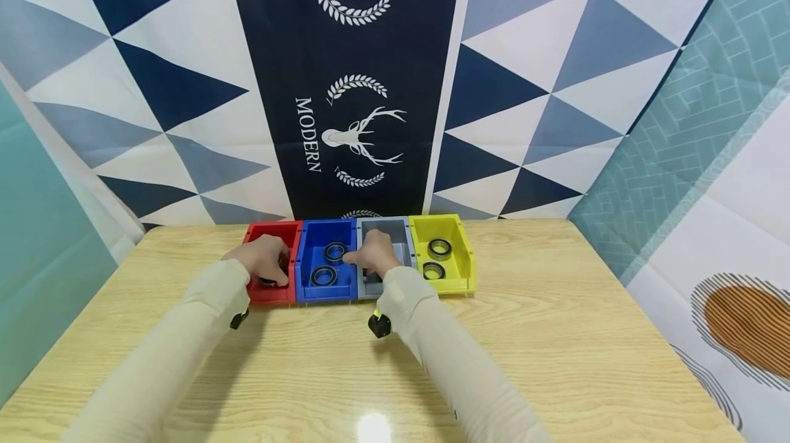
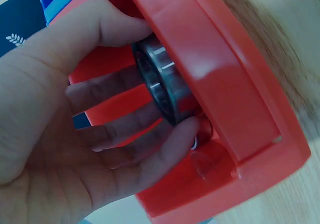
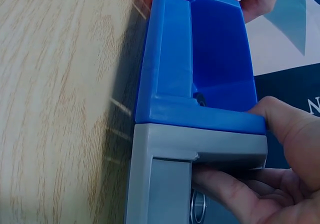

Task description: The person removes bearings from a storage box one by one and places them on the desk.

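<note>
In the head view, my left hand [image 1: 264, 256] reaches down into the red bin [image 1: 271, 297]. The left wrist view shows its thumb and fingers curled about a ball bearing [image 2: 162, 79], which stands on edge against the bin's front wall. My right hand [image 1: 376, 254] is over the grey bin [image 1: 402, 227], its thumb at the wall shared with the blue bin [image 1: 315, 232]. Inside the grey bin, the right fingers [image 3: 220, 184] extend beside another ball bearing [image 3: 199, 206], mostly hidden by the bin's front.
The bins stand side by side on a wooden table [image 1: 524, 333], close to the patterned cloth [image 1: 512, 86] behind. Two ball bearings [image 1: 324, 276] lie in the blue bin. The yellow bin [image 1: 457, 285] at the right end holds two ball bearings [image 1: 439, 247].
</note>
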`<act>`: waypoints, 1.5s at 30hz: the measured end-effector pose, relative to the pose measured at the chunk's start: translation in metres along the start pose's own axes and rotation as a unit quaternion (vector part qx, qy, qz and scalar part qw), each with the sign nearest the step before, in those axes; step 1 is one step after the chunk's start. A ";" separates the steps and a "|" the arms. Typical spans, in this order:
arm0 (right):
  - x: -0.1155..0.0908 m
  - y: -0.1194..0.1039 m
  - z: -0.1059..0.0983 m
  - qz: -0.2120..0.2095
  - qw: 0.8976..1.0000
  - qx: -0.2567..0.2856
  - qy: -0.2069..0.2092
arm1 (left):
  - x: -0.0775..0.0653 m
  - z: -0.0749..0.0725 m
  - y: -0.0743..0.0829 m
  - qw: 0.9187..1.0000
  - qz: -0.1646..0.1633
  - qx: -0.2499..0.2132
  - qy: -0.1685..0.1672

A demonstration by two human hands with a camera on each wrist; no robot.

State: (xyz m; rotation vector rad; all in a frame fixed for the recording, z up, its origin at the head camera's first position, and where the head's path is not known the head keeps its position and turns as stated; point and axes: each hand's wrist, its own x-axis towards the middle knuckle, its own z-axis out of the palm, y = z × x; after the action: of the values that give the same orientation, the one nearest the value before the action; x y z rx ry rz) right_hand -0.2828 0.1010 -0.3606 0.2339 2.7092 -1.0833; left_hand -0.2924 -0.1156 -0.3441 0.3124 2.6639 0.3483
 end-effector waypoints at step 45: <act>-0.006 -0.001 0.005 -0.043 0.998 -0.036 0.009 | -0.065 0.033 -0.001 0.956 0.109 0.158 0.222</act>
State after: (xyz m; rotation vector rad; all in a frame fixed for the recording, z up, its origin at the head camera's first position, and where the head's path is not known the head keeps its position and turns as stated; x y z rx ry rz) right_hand -0.2766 0.0964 -0.3618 0.1171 2.7911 -1.0072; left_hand -0.2205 -0.1276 -0.3483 0.7037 3.1379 0.0535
